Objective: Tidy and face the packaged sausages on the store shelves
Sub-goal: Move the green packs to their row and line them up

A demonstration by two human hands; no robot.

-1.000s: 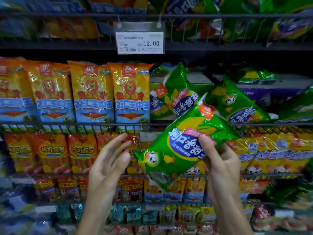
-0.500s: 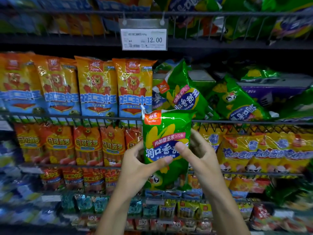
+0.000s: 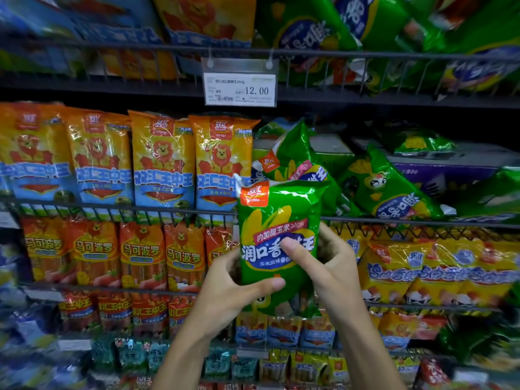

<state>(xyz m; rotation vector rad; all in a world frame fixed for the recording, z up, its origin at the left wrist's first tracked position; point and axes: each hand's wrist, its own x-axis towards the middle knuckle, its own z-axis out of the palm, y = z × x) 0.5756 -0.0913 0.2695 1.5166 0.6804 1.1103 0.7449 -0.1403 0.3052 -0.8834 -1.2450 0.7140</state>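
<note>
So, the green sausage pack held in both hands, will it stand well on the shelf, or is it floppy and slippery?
The green pack probably bends somewhat: its film is crinkled. The film looks glossy, so it may slide; the left hand and right hand both pinch it. The fallen green packs on the wire shelf suggest it tips easily.

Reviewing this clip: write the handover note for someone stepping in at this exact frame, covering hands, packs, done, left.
Left hand: grips the lower left of the green corn sausage pack, thumb across its front.
Right hand: grips the pack's right side, thumb on the label.
The pack is upright, label facing out, held in front of the wire shelf rail, not yet on the shelf.
Done: the orange lion packs to the left stand upright in a faced row.
Left: set the held pack beside that row, then stand up the green packs lying tilted on the right of the same shelf.
</note>
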